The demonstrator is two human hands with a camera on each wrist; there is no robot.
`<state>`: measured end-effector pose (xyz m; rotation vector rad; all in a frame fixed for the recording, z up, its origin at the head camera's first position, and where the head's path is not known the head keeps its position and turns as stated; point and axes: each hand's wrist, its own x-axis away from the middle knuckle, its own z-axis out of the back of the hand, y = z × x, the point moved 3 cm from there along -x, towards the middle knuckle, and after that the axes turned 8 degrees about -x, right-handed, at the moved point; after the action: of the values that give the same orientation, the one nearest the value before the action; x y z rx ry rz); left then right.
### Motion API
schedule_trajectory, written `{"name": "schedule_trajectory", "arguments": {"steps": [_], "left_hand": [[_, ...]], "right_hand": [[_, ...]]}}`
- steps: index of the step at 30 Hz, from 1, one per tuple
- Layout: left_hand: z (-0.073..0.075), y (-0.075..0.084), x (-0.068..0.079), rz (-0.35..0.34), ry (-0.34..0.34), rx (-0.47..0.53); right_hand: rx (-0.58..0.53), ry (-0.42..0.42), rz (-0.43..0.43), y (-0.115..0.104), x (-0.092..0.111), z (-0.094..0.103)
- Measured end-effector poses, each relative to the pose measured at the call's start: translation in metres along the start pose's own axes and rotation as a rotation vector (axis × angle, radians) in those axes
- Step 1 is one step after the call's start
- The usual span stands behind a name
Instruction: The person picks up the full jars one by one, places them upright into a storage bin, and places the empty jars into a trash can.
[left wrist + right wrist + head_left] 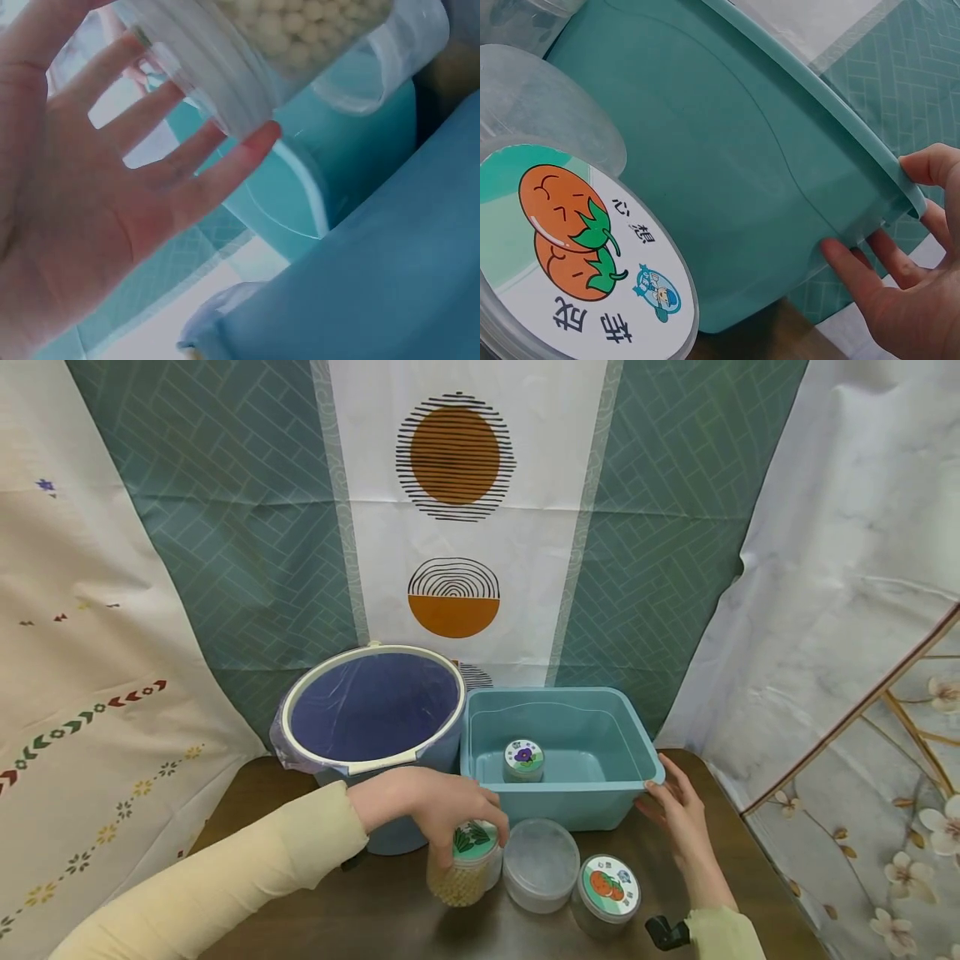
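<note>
My left hand (459,808) grips a clear jar (456,887) by its green-printed lid, fingers spread round the lid's edge. Pale yellow, bean-like balls (292,26) fill the jar, which is held tilted above the table in front of the teal bin (577,806). At that bin's front right corner, my right hand (681,814) pinches the rim, thumb and fingers on either side of it. A small jar (523,760) with a purple flower on its lid sits inside the bin.
Right of the held jar stand a translucent lidless-looking tub (542,864) and a jar with an orange persimmon lid (609,889). A tall blue bucket (375,766) with a cream rim and bag liner stands left of the bin. Patterned curtains (277,527) hang behind.
</note>
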<state>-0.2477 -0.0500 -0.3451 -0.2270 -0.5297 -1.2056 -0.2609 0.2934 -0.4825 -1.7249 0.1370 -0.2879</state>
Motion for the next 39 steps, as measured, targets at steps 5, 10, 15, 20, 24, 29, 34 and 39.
{"name": "schedule_trajectory", "arguments": {"steps": [5,10,15,20,24,29,34,39], "left_hand": [[0.017,-0.003,-0.012,-0.034,-0.029,-0.003],[0.035,-0.006,-0.027,-0.072,-0.025,-0.039],[0.052,-0.007,-0.044,-0.115,-0.030,-0.081],[0.070,-0.012,-0.058,-0.115,-0.025,-0.066],[0.087,-0.017,-0.066,-0.101,-0.003,-0.013],[0.109,-0.025,-0.077,-0.095,0.050,0.022],[0.127,-0.039,-0.089,-0.035,0.111,0.023],[0.139,-0.054,-0.100,0.044,0.141,0.027]], "right_hand": [[-0.008,0.002,-0.006,0.002,0.000,0.001],[-0.012,0.004,-0.003,0.003,0.000,0.002],[-0.005,0.001,-0.006,0.004,0.000,0.002],[0.000,-0.007,-0.001,0.005,0.000,0.000],[0.004,-0.015,0.014,0.006,0.001,0.000],[0.003,-0.019,0.020,0.005,0.001,0.001],[-0.010,-0.017,0.010,0.003,0.000,0.001],[-0.020,-0.021,0.015,0.003,-0.002,0.003]]}}
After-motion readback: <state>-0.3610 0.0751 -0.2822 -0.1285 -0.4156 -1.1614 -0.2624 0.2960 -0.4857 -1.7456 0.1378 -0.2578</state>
